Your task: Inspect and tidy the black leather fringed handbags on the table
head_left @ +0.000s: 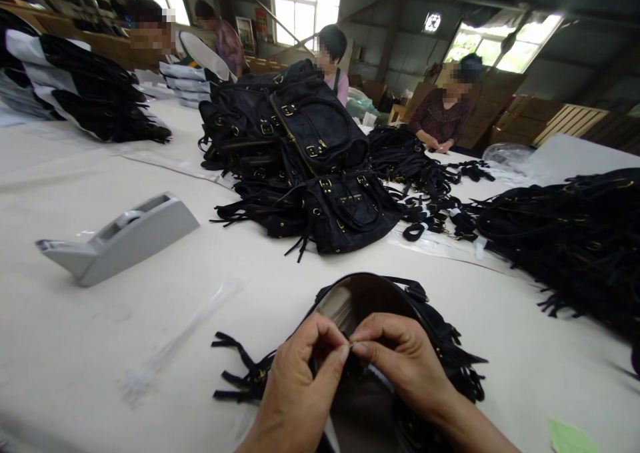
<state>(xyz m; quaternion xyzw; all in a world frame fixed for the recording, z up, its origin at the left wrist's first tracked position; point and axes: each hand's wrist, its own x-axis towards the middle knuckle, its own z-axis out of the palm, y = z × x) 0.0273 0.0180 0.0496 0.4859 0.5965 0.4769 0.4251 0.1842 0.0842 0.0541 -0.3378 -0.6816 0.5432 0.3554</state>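
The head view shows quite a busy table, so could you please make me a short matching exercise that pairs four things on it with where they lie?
Things:
1. tape dispenser
2. pile of black bags
3. open fringed bag
4. green paper

Places:
A. bottom right corner
B. under both hands
C. left side of the table
D. middle of the table

Pairs: 1-C, 2-D, 3-B, 4-A

Black fringed bag (440, 346) (unzipped) on table
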